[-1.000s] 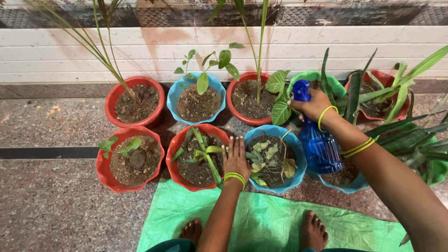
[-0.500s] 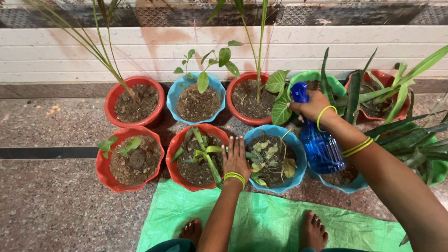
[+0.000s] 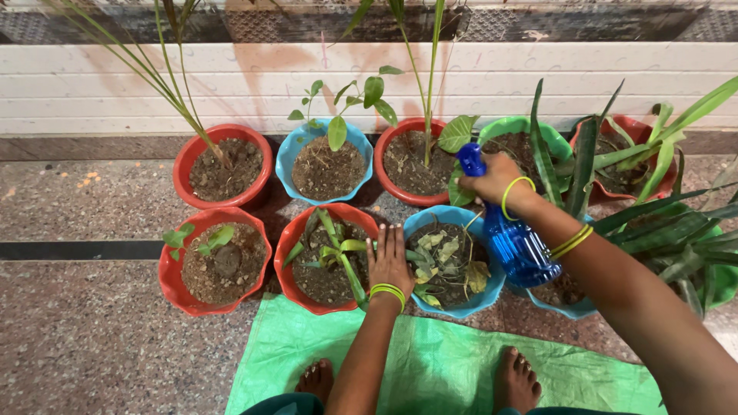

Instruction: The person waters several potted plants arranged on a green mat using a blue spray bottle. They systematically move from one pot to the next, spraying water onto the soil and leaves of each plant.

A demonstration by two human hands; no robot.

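Our right hand grips the blue spray bottle, its nozzle tilted up-left toward the back red pot. Our left hand lies open, flat on the rims between the front red pot and the blue pot.

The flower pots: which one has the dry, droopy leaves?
The blue pot in the front row, just right of the left hand. Its leaves are pale, yellowed and wilted; the plants in the other pots look green.

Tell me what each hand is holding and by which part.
The right hand grips the blue spray bottle at its trigger head. The left hand holds nothing; it lies flat across the rims of the red pot and blue pot.
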